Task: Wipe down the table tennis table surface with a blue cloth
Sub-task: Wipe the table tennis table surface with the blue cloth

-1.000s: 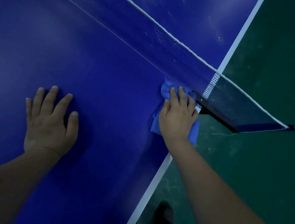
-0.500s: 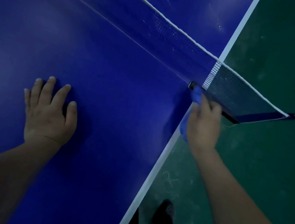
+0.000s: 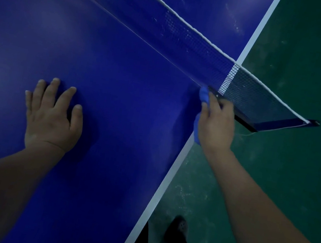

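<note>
Green floor [image 3: 291,181] lay beyond the blue surface [image 3: 120,74], whose white side line [image 3: 157,199] ran toward my feet. Across it stretched the net [image 3: 188,36], its black clamp [image 3: 244,120] overhanging the edge. I had my left hand [image 3: 52,120] flat on the surface, fingers released and spread, probably to brace my lean. My right hand [image 3: 216,127] sat at the edge beside the clamp, fingers grasping the bunched blue cloth [image 3: 203,95], likely to wipe the rim there.

Dim, bluish light; soft focus, wide-angle bending at edges.
</note>
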`<state>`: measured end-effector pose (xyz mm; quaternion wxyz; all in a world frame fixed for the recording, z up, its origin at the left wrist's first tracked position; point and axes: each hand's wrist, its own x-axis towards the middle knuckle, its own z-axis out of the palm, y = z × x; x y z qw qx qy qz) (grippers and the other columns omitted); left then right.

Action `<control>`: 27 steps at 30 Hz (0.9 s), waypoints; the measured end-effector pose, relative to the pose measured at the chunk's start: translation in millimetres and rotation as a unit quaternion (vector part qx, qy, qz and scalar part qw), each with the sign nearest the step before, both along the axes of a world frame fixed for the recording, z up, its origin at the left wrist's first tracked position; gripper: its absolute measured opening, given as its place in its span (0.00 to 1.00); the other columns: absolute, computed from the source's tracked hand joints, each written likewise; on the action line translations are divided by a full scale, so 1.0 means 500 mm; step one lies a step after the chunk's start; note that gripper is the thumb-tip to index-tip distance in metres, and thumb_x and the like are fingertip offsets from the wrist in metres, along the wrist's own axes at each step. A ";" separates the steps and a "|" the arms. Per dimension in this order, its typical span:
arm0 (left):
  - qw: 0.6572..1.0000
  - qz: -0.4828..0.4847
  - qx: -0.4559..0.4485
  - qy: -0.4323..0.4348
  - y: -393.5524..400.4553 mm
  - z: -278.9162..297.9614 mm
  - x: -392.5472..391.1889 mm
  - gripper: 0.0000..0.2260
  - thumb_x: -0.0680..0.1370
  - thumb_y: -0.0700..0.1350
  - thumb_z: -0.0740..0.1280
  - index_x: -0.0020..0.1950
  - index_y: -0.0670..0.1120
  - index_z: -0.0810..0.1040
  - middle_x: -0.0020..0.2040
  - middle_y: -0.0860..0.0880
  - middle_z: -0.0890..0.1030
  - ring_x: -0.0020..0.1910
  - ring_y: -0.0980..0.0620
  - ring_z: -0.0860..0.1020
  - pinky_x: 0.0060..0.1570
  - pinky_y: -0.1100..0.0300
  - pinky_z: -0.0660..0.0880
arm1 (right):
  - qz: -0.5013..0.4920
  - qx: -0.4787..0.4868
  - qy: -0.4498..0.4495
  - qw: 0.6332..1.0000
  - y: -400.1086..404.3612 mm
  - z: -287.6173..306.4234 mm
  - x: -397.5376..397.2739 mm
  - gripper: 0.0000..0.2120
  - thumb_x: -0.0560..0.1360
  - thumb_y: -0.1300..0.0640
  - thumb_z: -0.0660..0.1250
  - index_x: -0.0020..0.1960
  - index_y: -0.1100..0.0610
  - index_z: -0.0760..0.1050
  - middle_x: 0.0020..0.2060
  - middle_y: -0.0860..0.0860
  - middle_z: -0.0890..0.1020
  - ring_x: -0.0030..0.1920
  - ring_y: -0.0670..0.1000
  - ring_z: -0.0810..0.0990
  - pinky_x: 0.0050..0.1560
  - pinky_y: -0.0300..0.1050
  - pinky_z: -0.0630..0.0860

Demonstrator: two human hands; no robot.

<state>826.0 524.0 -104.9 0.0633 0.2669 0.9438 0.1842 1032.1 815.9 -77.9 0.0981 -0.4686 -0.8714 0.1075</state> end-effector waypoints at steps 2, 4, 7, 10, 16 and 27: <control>1.000 -0.001 0.002 0.000 -0.001 0.000 0.001 0.27 0.81 0.57 0.51 0.75 0.45 0.69 0.80 0.42 0.60 0.80 0.42 0.50 0.78 0.46 0.39 | 0.027 0.006 -0.068 0.997 0.020 -0.008 -0.009 0.19 0.83 0.53 0.61 0.72 0.55 0.73 0.60 0.61 0.73 0.56 0.60 0.75 0.55 0.52 0.72; 1.000 0.000 0.002 -0.001 -0.001 -0.001 0.000 0.27 0.81 0.57 0.51 0.75 0.46 0.69 0.80 0.42 0.60 0.80 0.42 0.50 0.78 0.46 0.39 | 0.003 -0.007 -0.179 0.984 0.040 -0.009 0.037 0.17 0.83 0.56 0.59 0.69 0.59 0.74 0.58 0.62 0.75 0.56 0.62 0.74 0.51 0.51 0.72; 1.000 0.003 0.003 -0.002 -0.003 0.000 -0.002 0.27 0.81 0.57 0.51 0.75 0.46 0.69 0.80 0.43 0.60 0.80 0.42 0.50 0.79 0.46 0.39 | -0.026 -0.044 -0.210 0.976 0.038 0.018 0.109 0.18 0.84 0.52 0.57 0.63 0.61 0.78 0.59 0.62 0.75 0.56 0.63 0.75 0.51 0.50 0.71; 1.000 0.004 0.008 0.002 -0.003 -0.001 -0.003 0.27 0.81 0.57 0.50 0.75 0.46 0.69 0.79 0.42 0.61 0.80 0.42 0.51 0.79 0.46 0.40 | 0.017 -0.058 -0.038 0.997 0.028 0.043 0.083 0.20 0.82 0.45 0.61 0.58 0.59 0.82 0.59 0.58 0.74 0.55 0.57 0.76 0.51 0.43 0.68; 1.000 0.003 0.003 -0.008 -0.006 -0.001 -0.002 0.27 0.81 0.57 0.50 0.76 0.47 0.68 0.80 0.44 0.59 0.81 0.43 0.49 0.79 0.46 0.40 | 0.178 -0.029 0.037 0.983 0.051 -0.031 -0.105 0.18 0.81 0.48 0.63 0.55 0.61 0.83 0.53 0.61 0.78 0.54 0.60 0.76 0.56 0.41 0.66; 1.000 0.003 0.003 -0.014 -0.005 -0.001 0.000 0.27 0.81 0.58 0.50 0.76 0.48 0.68 0.80 0.44 0.59 0.81 0.43 0.49 0.79 0.44 0.41 | 0.616 -0.072 0.030 0.784 -0.185 -0.042 0.077 0.10 0.81 0.49 0.65 0.57 0.54 0.77 0.54 0.54 0.76 0.46 0.57 0.78 0.48 0.53 0.76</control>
